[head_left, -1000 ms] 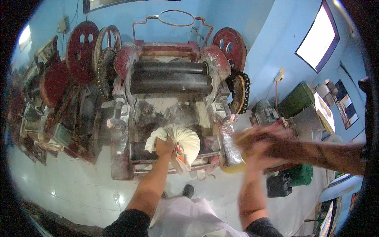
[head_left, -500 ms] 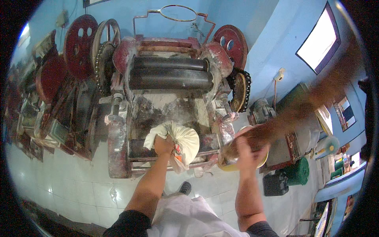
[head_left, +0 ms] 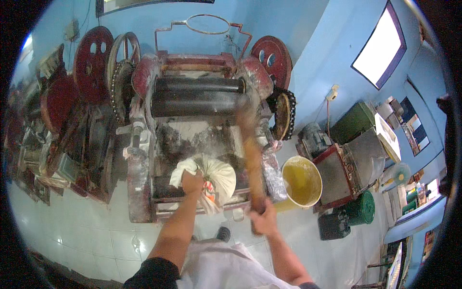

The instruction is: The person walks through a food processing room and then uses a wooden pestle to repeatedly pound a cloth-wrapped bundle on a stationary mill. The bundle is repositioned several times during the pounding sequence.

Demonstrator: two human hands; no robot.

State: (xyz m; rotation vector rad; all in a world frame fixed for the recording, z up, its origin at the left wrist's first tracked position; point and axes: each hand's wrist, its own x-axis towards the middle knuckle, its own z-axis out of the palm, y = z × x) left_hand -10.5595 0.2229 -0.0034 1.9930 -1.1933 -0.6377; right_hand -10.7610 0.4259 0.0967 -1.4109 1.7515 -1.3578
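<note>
A cream cloth sack [head_left: 217,174], twisted and bunched with orange printing on its side, rests at the front of the roller machine [head_left: 140,195]. My left hand [head_left: 192,182] is closed round the gathered cloth at its left side. In my right hand [head_left: 264,220] is a long wooden stick [head_left: 253,164], gripped near its lower end. The stick is blurred by motion and stands out forward over the right side of the machine's tray, its far end close to the dark rollers [head_left: 197,102]. Whether the stick touches the machine, I cannot tell.
A yellow bucket [head_left: 319,185] with residue inside stands right of the machine. Beyond it are a motor [head_left: 315,137], a black jerrycan [head_left: 333,225] and a green bin [head_left: 362,208]. Chain wheels [head_left: 285,115] flank the rollers. More red-wheeled machinery [head_left: 62,103] is at left.
The stick has swung from the upper right to the left and now lies over the machine. My right hand has moved left and down, uncovering the yellow bucket. My left hand keeps hold of the sack.
</note>
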